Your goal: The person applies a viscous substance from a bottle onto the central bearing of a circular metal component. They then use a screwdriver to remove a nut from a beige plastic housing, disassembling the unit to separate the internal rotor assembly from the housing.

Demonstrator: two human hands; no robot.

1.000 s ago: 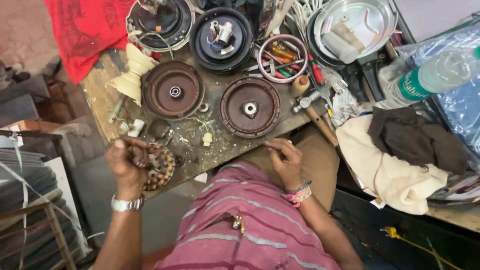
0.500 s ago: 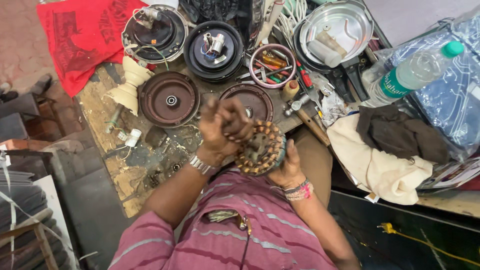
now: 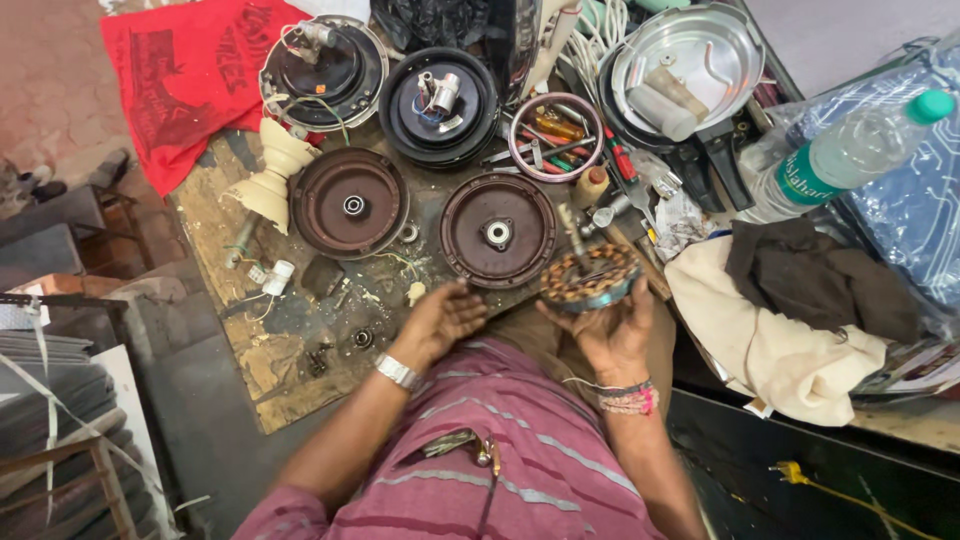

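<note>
**Wound stator in the right hand, left hand at the bench edge**

The right hand (image 3: pixel 608 335) cups a round motor stator (image 3: pixel 588 277) with copper-coloured windings from below, fingers curled up around its rim; the palm side is hidden beneath it. A shaft rises from the stator's middle, its tip blurred against the clutter behind. The left hand (image 3: pixel 440 322) is empty, fingers loosely spread, with the fingertips at the near edge of the workbench (image 3: pixel 262 350); whether they press on it cannot be told.

Just beyond the hands lie two brown motor covers (image 3: pixel 498 231), side by side, each with a bearing at its centre. Farther back sit two dark motor housings (image 3: pixel 438 105) with wires and a ring-shaped tray of small tools (image 3: pixel 556 138). A red cloth (image 3: pixel 190 75) hangs at the far left corner, a plastic water bottle (image 3: pixel 845 155) lies at the right, partly cut off by a blue bag.
</note>
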